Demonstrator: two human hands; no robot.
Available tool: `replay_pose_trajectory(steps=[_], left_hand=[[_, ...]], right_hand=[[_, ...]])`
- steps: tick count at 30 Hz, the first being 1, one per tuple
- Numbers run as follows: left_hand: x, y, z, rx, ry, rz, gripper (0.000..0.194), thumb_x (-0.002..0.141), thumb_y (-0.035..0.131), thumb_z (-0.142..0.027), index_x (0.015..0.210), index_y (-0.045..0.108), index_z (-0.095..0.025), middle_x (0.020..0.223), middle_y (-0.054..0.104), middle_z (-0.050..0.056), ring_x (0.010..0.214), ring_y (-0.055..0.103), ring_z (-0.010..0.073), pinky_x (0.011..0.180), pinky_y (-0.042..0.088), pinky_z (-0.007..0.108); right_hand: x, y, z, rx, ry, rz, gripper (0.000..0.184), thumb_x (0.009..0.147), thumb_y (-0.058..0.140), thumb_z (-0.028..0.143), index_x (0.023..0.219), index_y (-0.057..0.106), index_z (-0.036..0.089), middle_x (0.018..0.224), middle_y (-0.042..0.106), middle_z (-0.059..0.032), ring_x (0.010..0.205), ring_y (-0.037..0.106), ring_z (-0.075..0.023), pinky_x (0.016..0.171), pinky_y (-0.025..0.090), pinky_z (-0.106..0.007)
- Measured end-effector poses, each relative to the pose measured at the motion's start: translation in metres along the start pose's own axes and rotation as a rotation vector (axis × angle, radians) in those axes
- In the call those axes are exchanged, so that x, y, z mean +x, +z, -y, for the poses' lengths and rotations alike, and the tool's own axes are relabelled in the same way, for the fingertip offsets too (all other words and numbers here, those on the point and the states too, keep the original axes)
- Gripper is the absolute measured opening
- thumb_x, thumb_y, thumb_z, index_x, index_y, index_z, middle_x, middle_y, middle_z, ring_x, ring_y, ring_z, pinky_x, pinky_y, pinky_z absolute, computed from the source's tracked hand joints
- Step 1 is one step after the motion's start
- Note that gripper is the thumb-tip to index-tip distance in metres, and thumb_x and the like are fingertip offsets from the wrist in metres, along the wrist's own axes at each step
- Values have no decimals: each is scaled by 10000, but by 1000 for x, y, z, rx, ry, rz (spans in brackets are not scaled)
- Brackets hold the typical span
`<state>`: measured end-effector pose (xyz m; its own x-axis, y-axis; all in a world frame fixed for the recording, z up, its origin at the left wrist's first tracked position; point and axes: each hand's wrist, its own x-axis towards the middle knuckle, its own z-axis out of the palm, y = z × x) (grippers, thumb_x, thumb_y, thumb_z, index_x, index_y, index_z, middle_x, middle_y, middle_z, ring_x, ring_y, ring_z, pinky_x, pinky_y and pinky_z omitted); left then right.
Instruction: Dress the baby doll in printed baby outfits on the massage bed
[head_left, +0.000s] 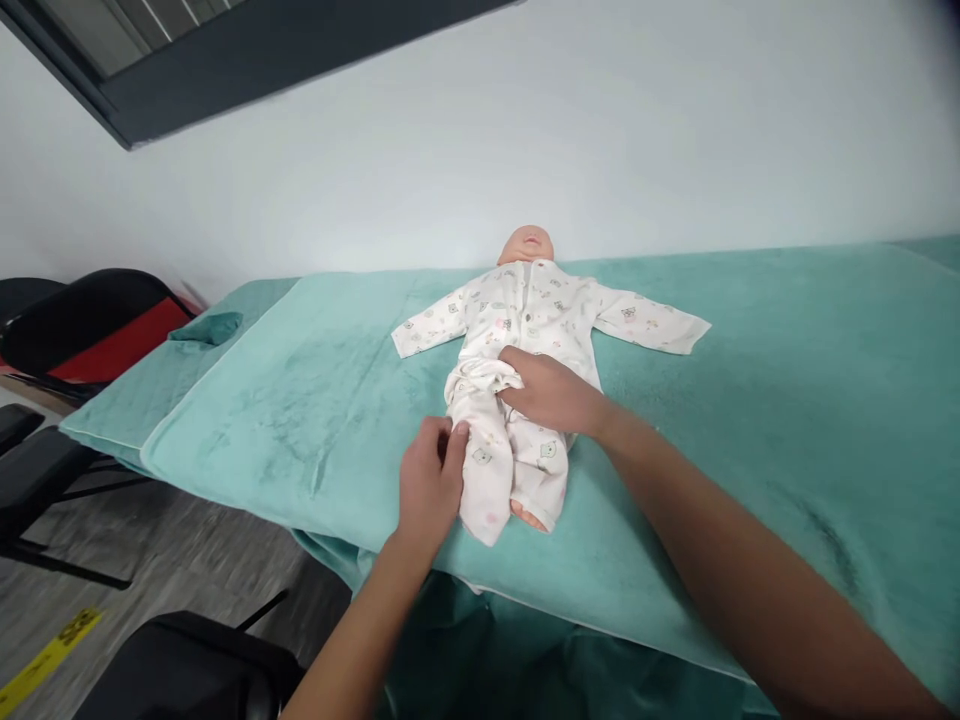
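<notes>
At your far left, a strip of yellow tape lies on the floor. Above it, a black-and-red chair stands beside the end of the bed, which carries a teal cover. A second black chair stands at the near side.

Next is your left hand: its fingers are curled, and thumb and fingers pinch the outer edge of one leg of the printed trousers. The trousers lie on the lower body of the doll, which rests face up on the bed, head toward the wall. The hem of the left-hand trouser leg lies flat; the right-hand leg contains a skin-toned limb, part of which shows at the hem.

The printed shirt encloses the torso, with both sleeves spread outward. Your right hand crosses the doll's waist and grips the bunched upper part of the trousers between thumb and fingers.
</notes>
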<state>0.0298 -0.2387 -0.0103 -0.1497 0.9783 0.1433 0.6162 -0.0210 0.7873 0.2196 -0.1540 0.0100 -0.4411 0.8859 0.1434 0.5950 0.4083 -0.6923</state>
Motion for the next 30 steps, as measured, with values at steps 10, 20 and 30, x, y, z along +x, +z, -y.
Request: replay_pose_trajectory(steps=[10,20,30], left_hand=[[-92,-18,-4,-582,-487,23,558,749,747,-420,1229,550,-215,1210,654,88,823,680,205,655,552,310],[-67,-3,-40,-859,-456,-137,662,731,784,-363,1320,566,-155,1263,665,149,1053,693,313,800,612,392],[-52,-4,-40,-301,-53,-353,402,847,684,-356,1227,595,-263,1295,621,60,1194,603,243,942,546,329]], right_hand=[[2,5,-6,187,-28,-64,106,840,470,183,916,523,234,959,641,-6,918,604,-220,800,435,-334],[-3,-9,2,271,-79,25,456,837,633,360,1266,554,230,1337,608,-71,1243,551,-291,1065,403,-442],[-6,-3,13,123,3,34,435,739,692,292,1151,555,258,1118,689,-35,970,645,-262,775,487,-343]])
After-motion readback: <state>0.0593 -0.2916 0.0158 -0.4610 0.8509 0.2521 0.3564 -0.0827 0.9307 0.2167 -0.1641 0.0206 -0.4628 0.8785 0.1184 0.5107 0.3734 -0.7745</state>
